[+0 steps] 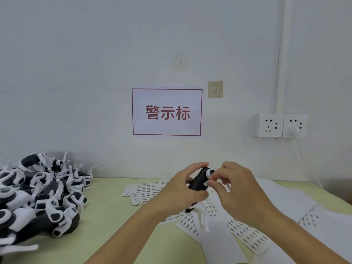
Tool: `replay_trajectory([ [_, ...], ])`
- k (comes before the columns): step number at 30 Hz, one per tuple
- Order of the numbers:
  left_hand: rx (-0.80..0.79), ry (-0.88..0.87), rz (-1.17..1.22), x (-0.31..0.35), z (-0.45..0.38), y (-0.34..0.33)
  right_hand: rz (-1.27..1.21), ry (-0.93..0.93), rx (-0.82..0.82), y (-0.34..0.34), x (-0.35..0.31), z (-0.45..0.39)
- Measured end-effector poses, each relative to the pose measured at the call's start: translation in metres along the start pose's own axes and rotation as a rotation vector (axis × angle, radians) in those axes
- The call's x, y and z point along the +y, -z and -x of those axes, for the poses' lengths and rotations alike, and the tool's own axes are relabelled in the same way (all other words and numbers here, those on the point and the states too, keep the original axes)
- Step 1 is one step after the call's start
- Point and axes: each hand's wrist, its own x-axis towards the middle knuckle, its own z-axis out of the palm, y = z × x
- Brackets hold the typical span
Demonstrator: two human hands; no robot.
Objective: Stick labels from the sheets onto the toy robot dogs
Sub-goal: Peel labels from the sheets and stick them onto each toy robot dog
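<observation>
Two hands work above the bench (106, 216): the left hand (179, 189) grasps the toy robot dog (199, 180) steady while the right hand's (236, 189) fingers (214, 182) pinch a label (206, 183) onto it.

Both my forearms reach in from the bottom edge and meet near the middle, raised above the surface. My left hand (179, 189) has its fingers curled over the top and thumb underneath, in a firm grip on a toy dog (200, 180). My right hand (238, 185) faces it, knuckles up, thumb and forefinger pinching a small label (206, 183) against the toy.
</observation>
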Motion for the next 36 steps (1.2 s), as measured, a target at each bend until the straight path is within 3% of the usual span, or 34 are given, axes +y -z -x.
replay_trajectory([
  [36, 0.034, -0.031, 0.061, 0.003, 0.001, -0.001, 0.157, 0.031, 0.071, -0.001, -0.012, 0.007],
])
